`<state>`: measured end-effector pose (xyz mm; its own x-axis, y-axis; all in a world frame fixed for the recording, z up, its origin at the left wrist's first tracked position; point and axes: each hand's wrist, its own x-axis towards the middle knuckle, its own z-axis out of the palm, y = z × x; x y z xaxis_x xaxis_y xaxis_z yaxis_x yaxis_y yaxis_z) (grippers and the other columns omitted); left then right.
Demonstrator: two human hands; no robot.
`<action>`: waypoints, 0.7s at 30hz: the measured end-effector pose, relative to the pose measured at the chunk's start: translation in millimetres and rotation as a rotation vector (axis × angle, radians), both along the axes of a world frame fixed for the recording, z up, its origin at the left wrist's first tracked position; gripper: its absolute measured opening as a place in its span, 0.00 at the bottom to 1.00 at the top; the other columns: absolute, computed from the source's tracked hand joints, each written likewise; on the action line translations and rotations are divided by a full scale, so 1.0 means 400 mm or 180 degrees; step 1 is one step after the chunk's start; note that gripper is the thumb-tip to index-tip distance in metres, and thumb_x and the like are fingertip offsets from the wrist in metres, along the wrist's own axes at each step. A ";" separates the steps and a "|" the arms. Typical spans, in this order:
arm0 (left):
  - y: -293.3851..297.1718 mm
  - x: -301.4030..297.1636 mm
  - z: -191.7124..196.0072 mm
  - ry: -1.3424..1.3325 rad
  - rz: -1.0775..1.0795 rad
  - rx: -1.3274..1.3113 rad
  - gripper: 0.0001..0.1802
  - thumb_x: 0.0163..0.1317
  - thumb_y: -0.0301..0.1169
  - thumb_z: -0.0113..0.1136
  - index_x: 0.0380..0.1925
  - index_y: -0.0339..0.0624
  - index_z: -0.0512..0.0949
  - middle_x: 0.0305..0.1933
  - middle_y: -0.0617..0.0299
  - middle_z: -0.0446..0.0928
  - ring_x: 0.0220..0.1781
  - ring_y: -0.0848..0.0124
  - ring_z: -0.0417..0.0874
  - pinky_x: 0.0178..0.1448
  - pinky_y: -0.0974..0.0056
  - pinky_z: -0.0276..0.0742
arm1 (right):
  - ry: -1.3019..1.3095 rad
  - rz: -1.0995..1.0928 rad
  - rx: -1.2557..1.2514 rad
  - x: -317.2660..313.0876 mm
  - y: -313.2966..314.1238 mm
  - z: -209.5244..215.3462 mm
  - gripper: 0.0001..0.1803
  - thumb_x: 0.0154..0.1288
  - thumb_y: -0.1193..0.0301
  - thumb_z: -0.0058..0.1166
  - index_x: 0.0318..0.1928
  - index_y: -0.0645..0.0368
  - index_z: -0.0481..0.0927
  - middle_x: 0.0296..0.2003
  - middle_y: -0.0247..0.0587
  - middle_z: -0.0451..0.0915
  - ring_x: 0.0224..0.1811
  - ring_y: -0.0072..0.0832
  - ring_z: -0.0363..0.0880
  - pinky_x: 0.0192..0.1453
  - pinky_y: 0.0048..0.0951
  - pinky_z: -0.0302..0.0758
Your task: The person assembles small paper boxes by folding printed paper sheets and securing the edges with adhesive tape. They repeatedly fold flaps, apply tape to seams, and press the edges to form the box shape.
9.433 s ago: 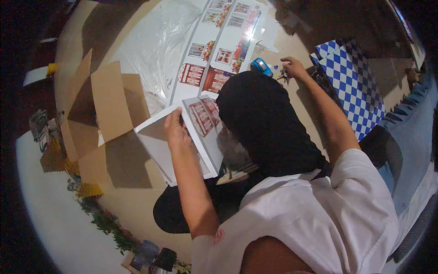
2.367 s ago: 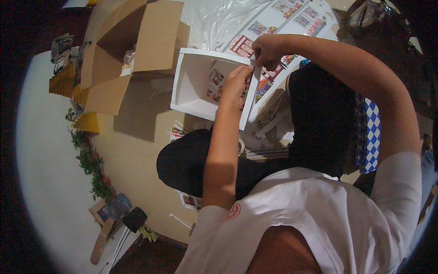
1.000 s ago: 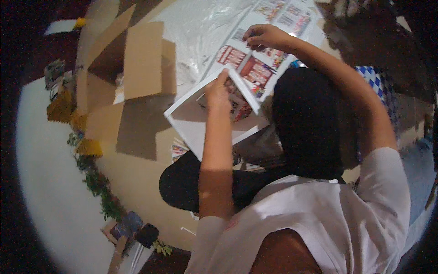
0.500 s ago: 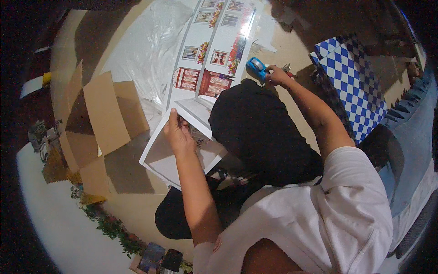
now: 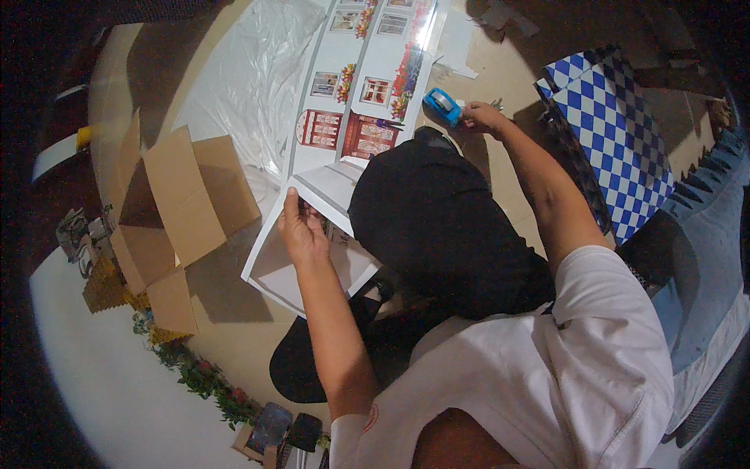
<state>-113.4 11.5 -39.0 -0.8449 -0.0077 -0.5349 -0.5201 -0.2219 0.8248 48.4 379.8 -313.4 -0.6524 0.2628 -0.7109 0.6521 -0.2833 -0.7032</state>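
Note:
My left hand (image 5: 301,230) grips the upper edge of a white folded card panel (image 5: 269,270) that lies on the tan floor and has printed pictures on its inner face. My right hand (image 5: 482,117) is stretched far forward, fingers closed on the end of a small blue tape dispenser (image 5: 441,104). The dispenser rests beside long printed house-front sheets (image 5: 367,94). A black cap (image 5: 437,227) hides the panel's right part.
An open brown cardboard box (image 5: 183,207) stands left of the panel. Clear plastic sheeting (image 5: 250,70) lies at the back. A blue-and-white checkered box (image 5: 617,133) sits to the right. A green garland (image 5: 203,379) and small decorations line the near left.
Both hands held the white panel up; it is now lowered to the floor under my left hand. My right hand left it and reached out to the blue tape dispenser.

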 end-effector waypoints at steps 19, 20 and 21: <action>0.042 0.003 0.027 0.0004 0.0100 -0.0007 0.10 0.58 0.31 0.65 0.33 0.37 0.76 0.29 0.64 0.76 0.27 0.76 0.73 0.30 0.71 0.70 | 0.0343 0.0491 0.1481 0.072 -0.024 -0.226 0.09 0.55 0.68 0.53 0.29 0.62 0.80 0.23 0.40 0.77 0.25 0.31 0.78 0.31 0.30 0.78; 0.034 0.001 0.022 0.0029 0.0064 0.0006 0.10 0.58 0.30 0.65 0.33 0.36 0.76 0.29 0.64 0.77 0.27 0.76 0.74 0.30 0.71 0.70 | 0.0103 0.0635 0.1599 0.063 -0.027 -0.214 0.11 0.55 0.67 0.53 0.28 0.63 0.81 0.23 0.41 0.78 0.26 0.32 0.79 0.32 0.32 0.77; 0.028 0.000 0.016 0.0053 0.0026 0.0022 0.10 0.58 0.30 0.65 0.34 0.36 0.76 0.30 0.63 0.77 0.28 0.75 0.75 0.31 0.71 0.71 | -0.0376 0.0691 0.1642 0.048 -0.039 -0.205 0.12 0.54 0.66 0.53 0.28 0.63 0.81 0.23 0.43 0.80 0.27 0.34 0.80 0.33 0.34 0.77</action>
